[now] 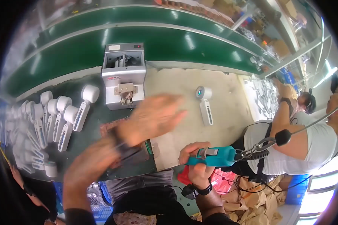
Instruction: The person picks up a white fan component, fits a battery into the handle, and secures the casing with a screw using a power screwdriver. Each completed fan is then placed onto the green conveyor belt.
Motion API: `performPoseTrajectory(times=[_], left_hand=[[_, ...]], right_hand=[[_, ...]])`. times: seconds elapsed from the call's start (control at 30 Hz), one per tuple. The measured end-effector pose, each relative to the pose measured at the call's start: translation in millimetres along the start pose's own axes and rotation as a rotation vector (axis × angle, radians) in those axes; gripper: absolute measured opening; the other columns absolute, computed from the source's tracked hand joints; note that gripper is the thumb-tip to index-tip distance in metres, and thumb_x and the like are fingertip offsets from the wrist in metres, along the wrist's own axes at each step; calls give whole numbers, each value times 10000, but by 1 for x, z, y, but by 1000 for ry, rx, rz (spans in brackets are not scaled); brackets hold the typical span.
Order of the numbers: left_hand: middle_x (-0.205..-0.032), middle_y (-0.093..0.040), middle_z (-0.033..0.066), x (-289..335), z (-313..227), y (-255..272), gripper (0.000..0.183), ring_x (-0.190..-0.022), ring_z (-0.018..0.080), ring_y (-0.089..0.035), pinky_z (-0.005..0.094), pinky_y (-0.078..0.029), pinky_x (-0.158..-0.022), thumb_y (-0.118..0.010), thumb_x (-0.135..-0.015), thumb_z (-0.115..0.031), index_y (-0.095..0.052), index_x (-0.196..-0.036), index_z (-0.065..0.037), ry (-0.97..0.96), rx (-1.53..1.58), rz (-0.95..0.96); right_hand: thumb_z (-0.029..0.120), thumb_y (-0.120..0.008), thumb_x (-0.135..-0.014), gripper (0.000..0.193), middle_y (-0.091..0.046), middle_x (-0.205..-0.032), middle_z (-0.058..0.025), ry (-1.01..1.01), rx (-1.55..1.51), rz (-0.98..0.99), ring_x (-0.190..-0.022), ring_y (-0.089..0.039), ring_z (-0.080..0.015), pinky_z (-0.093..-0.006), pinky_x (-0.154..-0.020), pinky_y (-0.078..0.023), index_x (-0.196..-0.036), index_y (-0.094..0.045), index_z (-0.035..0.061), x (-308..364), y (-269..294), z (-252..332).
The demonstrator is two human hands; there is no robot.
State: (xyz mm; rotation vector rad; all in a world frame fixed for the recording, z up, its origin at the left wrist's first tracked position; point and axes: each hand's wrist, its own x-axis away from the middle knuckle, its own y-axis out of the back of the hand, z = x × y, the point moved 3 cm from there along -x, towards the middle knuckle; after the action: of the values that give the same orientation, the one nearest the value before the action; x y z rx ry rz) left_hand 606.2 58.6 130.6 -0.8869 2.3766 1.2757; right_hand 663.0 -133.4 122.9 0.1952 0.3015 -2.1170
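My right hand (199, 162) is wrapped round a teal electric screwdriver (221, 156) with a silver lever, which hangs from a metal hook and cable. The tool's tip is hidden by the hand. My left hand (154, 116) is above the table, palm side not visible, fingers stretched out and smeared by motion; nothing shows in it. Beyond it on the right, a single white handheld fan-like part (206, 108) with a round head and slotted handle lies on the pale board (229, 86). In front of the left hand stands a grey screw feeder (124, 80).
Many similar white parts (58, 116) crowd the dark green mat at left. A green conveyor (165, 45) runs behind the table. More pale parts (261, 97) are heaped at right, near a co-worker in a white shirt (304, 148). Below lie brown paper (251, 198) and a red bag (221, 180).
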Motion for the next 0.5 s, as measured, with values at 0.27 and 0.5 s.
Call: performPoseTrajectory(times=[0.27,0.5], left_hand=[[-802,-654,73,-68,13,-149,434,-880,290,-617,473,-455,-741,-642,-860,-523,-682,-895,-92,273,-144,87],[-928,-645,123,-39,19,-86,335,-887,331,-639,470,-484,-801,-661,-839,-386,-646,-954,-71,282,-12,36]], right_hand=[[679,-615,-868,752,-572,-777,-113,61,115,-39,-643,-565,-168,-286,-562,-468,-1107,-450,-14,26,5,11],[614,-751,-816,752,-615,-829,-94,6,5,-36,-717,-594,-158,-285,-653,-457,-1141,-539,-29,18,19,-1]])
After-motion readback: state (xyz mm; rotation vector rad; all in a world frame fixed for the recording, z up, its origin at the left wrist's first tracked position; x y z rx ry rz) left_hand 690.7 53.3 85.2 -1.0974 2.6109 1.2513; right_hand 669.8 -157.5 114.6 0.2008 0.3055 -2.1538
